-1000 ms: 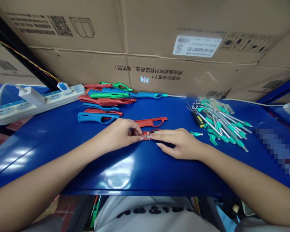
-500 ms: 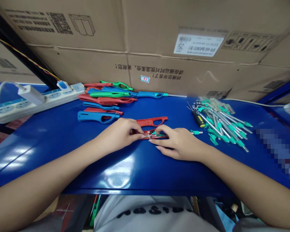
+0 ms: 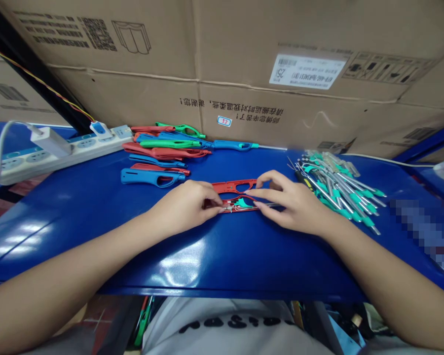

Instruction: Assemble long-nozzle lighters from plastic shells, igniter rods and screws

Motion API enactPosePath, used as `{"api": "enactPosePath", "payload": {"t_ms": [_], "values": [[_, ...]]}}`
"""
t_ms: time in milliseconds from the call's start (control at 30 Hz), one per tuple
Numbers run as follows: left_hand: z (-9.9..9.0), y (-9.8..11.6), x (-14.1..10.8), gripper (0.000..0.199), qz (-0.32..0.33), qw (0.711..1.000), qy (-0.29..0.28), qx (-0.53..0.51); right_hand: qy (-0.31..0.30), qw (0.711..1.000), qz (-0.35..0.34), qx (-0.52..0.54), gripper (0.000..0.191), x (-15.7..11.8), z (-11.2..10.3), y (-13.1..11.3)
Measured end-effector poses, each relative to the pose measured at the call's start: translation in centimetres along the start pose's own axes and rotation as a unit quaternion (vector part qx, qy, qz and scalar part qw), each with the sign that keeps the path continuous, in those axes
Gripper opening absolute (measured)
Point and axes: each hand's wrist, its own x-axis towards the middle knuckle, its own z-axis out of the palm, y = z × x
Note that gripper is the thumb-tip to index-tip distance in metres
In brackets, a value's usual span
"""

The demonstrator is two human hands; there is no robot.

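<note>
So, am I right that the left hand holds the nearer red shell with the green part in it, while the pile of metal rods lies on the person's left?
Not quite: the head view shows the pile of metal rods on the person's right. The left hand does hold the nearer red shell with the green part in it.

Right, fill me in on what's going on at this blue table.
A person is working bare-handed. The left hand pinches the left end of the nearer red casing half, in which a turquoise part lies exposed. The right hand has its fingers at the right end of that half and of a second red half just beyond; whether it grips either is unclear. Red, blue and green casings lie to the left, and metal tubes with turquoise fittings are heaped to the right.
</note>
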Motion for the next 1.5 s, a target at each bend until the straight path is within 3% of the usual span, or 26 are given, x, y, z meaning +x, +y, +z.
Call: {"api": "enactPosePath", "payload": {"t_ms": [200,300,400,933,1133,1300,1500], "values": [[0.3,0.8,-0.4,0.023,0.046,0.995,0.04,0.083,-0.059,0.997,0.046,0.006,0.015,0.0,0.4,1.0],[0.7,0.8,-0.4,0.023,0.118,0.988,0.026,0.096,-0.072,0.996,0.052,0.027,0.013,0.0,0.7,1.0],[1.0,0.7,-0.4,0.024,0.15,0.984,0.006,0.093,-0.071,0.995,0.056,0.036,0.012,0.0,0.7,0.8],[1.8,0.5,-0.4,0.031,0.166,0.983,0.008,0.075,-0.079,0.996,0.038,0.014,0.013,-0.1,1.1,0.8],[1.8,0.5,-0.3,0.031,0.167,0.984,0.01,0.069,-0.004,0.999,0.03,0.014,0.025,0.1,1.3,1.2],[2.0,0.2,-0.3,0.032,0.171,0.983,0.009,0.062,-0.009,0.996,0.089,-0.019,0.033,-0.1,2.2,1.9],[2.3,0.0,-0.3,0.034,0.173,0.983,0.007,0.061,-0.026,0.976,0.208,0.063,0.01,-0.1,2.4,2.6]]}}
